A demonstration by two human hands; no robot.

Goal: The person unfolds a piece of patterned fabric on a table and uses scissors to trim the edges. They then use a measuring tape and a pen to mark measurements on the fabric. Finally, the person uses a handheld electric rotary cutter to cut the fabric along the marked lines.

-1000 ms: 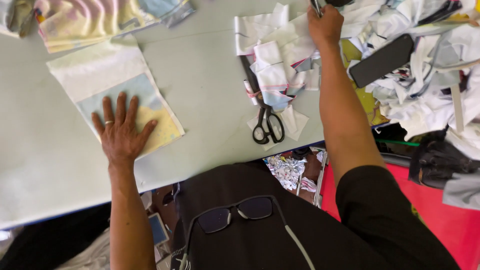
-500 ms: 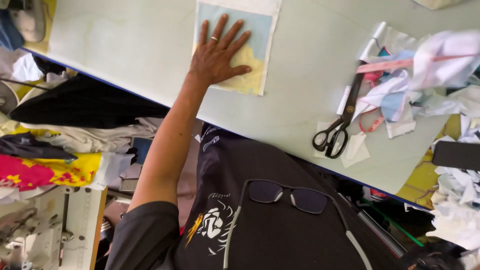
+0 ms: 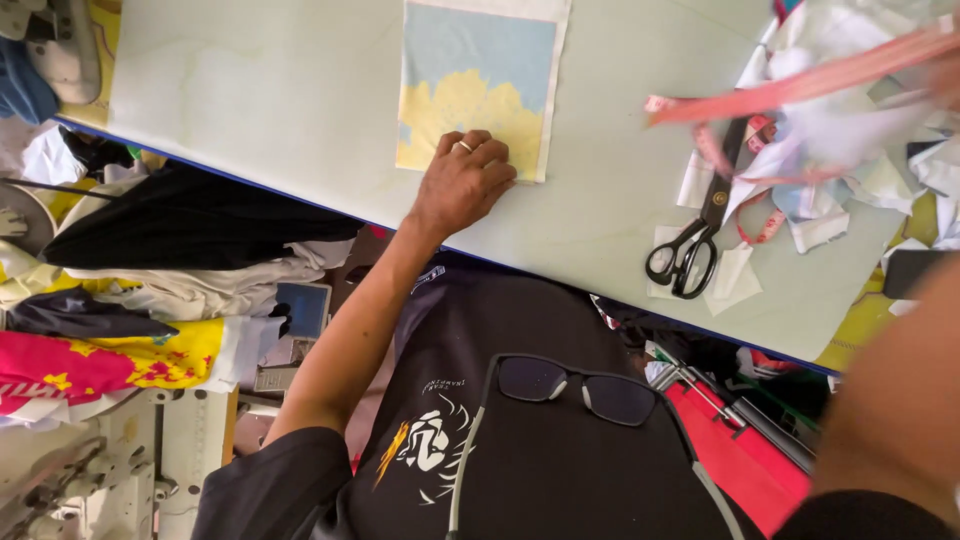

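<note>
A person's left hand (image 3: 465,185) rests on the near edge of a rectangular fabric piece (image 3: 480,85), pale blue above and yellow below, lying flat on a pale green counter (image 3: 270,90). The fingers (image 3: 480,155) are curled loosely, knuckles up, pressing on the cloth's lower yellow part without gripping it; a ring shows on one finger. The right forearm fills the lower right corner, and the right hand, blurred at the far right edge, cannot be read for grip. A pink tape measure (image 3: 790,85) streaks across the upper right. Black-handled scissors (image 3: 695,240) lie beside white fabric scraps (image 3: 850,190). Dark glasses (image 3: 575,385) hang at the black shirt's collar.
</note>
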